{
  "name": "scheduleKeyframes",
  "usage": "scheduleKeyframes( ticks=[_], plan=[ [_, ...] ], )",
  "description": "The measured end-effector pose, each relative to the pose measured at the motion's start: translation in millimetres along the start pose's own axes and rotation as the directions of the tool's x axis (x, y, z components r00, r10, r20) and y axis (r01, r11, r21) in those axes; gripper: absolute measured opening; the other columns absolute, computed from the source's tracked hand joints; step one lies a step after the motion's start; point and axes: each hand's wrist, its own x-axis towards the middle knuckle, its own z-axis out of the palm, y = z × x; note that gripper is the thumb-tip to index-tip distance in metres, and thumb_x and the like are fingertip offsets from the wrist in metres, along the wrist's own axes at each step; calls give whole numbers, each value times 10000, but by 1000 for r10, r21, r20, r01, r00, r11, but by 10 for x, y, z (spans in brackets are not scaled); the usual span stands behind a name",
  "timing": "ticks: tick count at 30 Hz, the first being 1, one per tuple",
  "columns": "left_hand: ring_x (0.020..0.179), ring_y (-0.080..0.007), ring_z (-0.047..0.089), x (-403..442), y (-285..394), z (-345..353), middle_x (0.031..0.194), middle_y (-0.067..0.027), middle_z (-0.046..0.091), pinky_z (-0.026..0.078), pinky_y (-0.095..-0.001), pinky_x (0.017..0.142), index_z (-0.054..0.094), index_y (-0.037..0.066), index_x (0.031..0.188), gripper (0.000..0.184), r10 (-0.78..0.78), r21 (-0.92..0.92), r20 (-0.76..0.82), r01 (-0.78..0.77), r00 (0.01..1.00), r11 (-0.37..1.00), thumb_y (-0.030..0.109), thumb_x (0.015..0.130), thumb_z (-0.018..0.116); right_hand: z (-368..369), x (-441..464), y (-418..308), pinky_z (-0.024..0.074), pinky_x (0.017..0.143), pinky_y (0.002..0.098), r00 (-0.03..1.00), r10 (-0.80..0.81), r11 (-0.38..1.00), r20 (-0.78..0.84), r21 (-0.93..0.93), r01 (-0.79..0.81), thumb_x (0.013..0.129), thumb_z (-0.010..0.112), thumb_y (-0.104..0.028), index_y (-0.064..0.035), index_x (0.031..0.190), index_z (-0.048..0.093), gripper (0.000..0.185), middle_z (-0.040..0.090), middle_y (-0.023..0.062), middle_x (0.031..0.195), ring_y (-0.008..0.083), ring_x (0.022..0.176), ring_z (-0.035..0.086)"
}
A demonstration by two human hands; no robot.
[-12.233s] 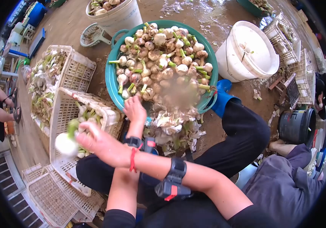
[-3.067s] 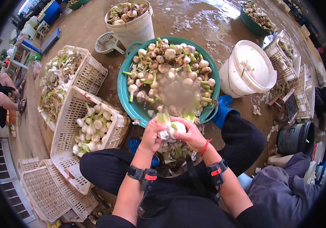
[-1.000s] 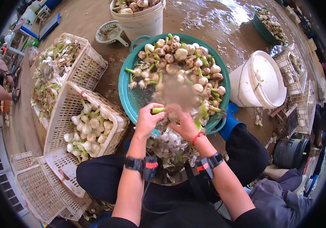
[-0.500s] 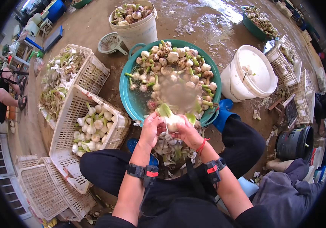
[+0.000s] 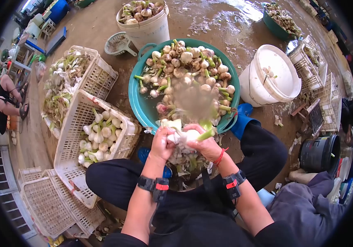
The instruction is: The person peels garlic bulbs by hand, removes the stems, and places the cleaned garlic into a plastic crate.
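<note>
Over the near rim of the green tub, my right hand is closed round a garlic bulb, whose cut green stem points right. Close on its left, my left hand is pinched on a pale strip of garlic skin, which seems to hang partly off the bulb. Unpeeled garlic bulbs with short stems fill much of the tub, standing in water. Below my hands, between my legs, lies a heap of stripped skins. A blurred smear hides the tub's middle.
To the left, a tilted white crate holds peeled garlic; behind it another crate is heaped with skins. A bucket of garlic and a colander stand beyond the tub. On the right is a white bucket.
The bulb has turned in my right hand, its stem swinging from upper left to right. My left hand has drawn a strip of skin to the left.
</note>
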Motion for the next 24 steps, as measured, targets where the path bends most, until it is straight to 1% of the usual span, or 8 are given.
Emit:
scheduleKeyframes(
  ticks=[3,6,9,12,13,16,19,24],
  plan=[
    [460,-81,489,48,-54,-64,760,-17,583,405,-176,445,559,35,897,151,106,53,-165,-98,981,994,89,805,451,-59,14,-14,426,809,272,982,-149,915,114,-360,181,741,691,-186,-45,1110,487,445,456,56,1127,138,1012,470],
    [521,-53,496,-54,-116,544,778,3,585,364,-164,430,563,39,934,132,98,208,-454,-2,886,978,75,840,478,-80,92,91,431,826,286,985,-169,975,41,-138,173,772,636,-235,-25,1078,528,386,500,69,1110,157,996,507],
    [616,-70,511,-100,-220,448,824,30,572,409,-210,484,562,59,979,221,268,573,-257,-77,928,816,-34,779,573,-55,112,72,435,835,304,984,-148,914,-100,365,175,827,527,-295,-12,1035,570,353,559,71,1041,170,959,543],
    [632,-95,538,-128,-365,59,768,5,575,438,-248,550,521,32,946,217,152,901,-12,-55,988,429,-12,745,589,-177,209,28,444,831,323,948,-250,875,-195,375,308,874,408,-328,5,1032,575,405,609,68,953,178,907,573],
    [700,-126,560,-182,-393,50,783,-19,579,447,-255,628,508,22,943,235,-108,907,-177,205,978,368,7,723,588,-198,263,30,445,824,316,918,-260,835,-299,409,369,898,349,-317,4,1041,574,417,625,61,935,172,878,581],
    [837,-160,566,-171,-397,206,921,-54,577,451,-279,760,510,32,994,288,10,970,22,-24,1000,244,32,719,594,-192,258,28,442,825,313,912,-146,879,-383,372,297,914,319,-318,-15,1044,570,415,628,59,948,176,867,583],
    [982,-186,527,59,-420,342,1095,-107,519,428,-351,862,356,53,1232,579,77,525,-123,-1,989,851,67,734,651,-159,381,307,467,731,304,831,-110,933,-546,232,276,920,374,-357,-78,1002,541,336,618,28,868,161,825,591],
    [937,-191,553,120,-410,-64,984,-90,581,453,-335,791,395,59,1226,514,-36,498,-291,184,956,847,20,768,625,-96,575,204,487,694,302,736,-268,959,-622,-248,139,944,351,-286,-32,1059,540,337,621,63,887,172,772,598]
  ],
)
